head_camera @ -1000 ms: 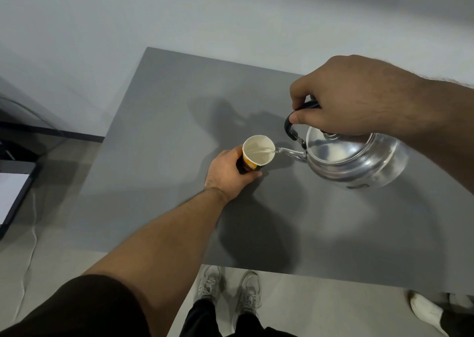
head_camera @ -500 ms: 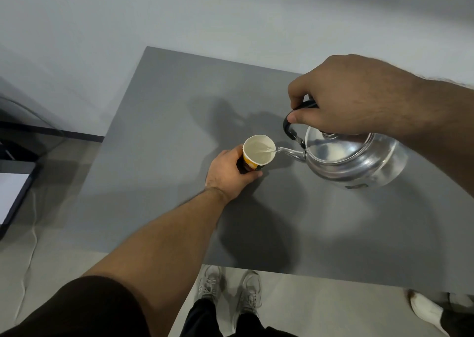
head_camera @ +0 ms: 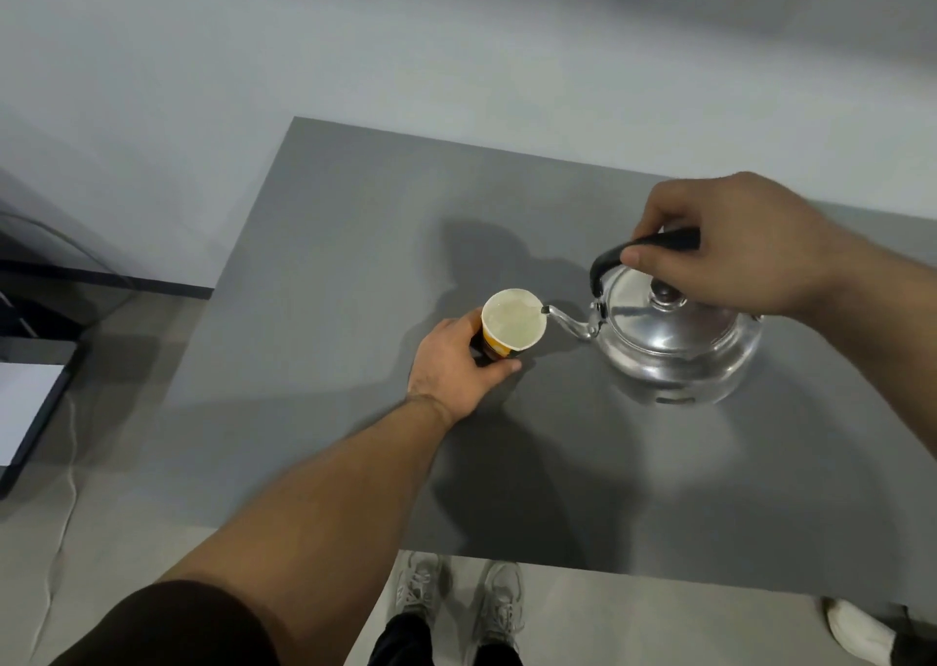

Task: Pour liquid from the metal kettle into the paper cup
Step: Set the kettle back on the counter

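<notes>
A paper cup [head_camera: 512,324] with a white inside and an orange and dark wall stands on the grey table [head_camera: 355,219]. Pale liquid fills it nearly to the rim. My left hand [head_camera: 459,366] wraps around the cup's side from the left. The shiny metal kettle [head_camera: 674,340] is just right of the cup, close to level, its thin spout tip touching the cup's right rim. No stream shows at the spout. My right hand [head_camera: 735,249] grips the kettle's black handle from above.
The table's near edge runs across the bottom, with my grey shoes [head_camera: 461,599] on the floor below it. Another person's white shoe [head_camera: 857,635] is at the bottom right. A dark desk with a white sheet [head_camera: 25,412] stands at the left.
The kettle has tipped back toward level and dropped lower, and its spout has drawn back from over the cup to the rim. The pour has stopped. The left hand holds the cup as before.
</notes>
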The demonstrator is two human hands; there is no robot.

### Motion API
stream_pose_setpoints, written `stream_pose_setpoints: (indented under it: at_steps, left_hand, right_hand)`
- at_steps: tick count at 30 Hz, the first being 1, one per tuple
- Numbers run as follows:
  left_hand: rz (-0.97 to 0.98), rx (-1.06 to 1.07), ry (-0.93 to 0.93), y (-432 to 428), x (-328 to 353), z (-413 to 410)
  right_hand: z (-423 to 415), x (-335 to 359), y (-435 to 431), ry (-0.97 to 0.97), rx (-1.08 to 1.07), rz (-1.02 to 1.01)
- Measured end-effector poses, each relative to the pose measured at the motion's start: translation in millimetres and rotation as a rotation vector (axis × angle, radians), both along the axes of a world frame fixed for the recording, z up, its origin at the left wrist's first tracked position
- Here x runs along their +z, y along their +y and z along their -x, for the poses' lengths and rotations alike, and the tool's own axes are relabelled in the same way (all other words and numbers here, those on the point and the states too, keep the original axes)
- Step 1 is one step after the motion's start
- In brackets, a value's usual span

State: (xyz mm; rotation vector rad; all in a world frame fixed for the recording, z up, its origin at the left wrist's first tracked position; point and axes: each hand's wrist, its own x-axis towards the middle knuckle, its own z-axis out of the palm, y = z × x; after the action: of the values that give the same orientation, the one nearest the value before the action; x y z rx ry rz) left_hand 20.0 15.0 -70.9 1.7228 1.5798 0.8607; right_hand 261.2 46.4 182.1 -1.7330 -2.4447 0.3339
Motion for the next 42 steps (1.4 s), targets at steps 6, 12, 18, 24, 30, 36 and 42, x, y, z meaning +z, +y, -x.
stream_pose_setpoints:
  at_steps: [6,12,18,24,30,36,42]
  left_hand:
    - [0.008,0.005,0.009,1.6,-4.5,-0.8]
    - [0.003,0.035,0.009,0.9,-7.8,-0.6]
    - [-0.028,0.028,0.019,-0.1,-7.8,-0.7]
    - [-0.023,0.030,0.053,-1.5,-5.0,0.3]
    - [-0.036,0.030,0.067,-1.2,-7.6,-0.2]
    - [-0.068,0.010,0.072,-0.9,-5.5,-0.7]
    - [-0.091,-0.006,0.075,-0.9,-4.3,-0.6]
  right_hand:
    - [-35.9,-23.2,6.8,0.221,-0.142,0.071]
    - [-55.6,-43.6,29.3,0.410,-0.288,0.032]
    - [-59.7,-61.2,69.8,0.513,-0.363,-0.040]
    - [-59.8,-72.4,117.0,0.573,-0.421,-0.063]
    - [-59.5,-84.1,161.6,0.590,-0.438,-0.091]
    - [-61.6,-89.6,194.1,0.564,-0.444,-0.095]
    - [-65.9,-92.6,212.8,0.558,-0.460,-0.093]
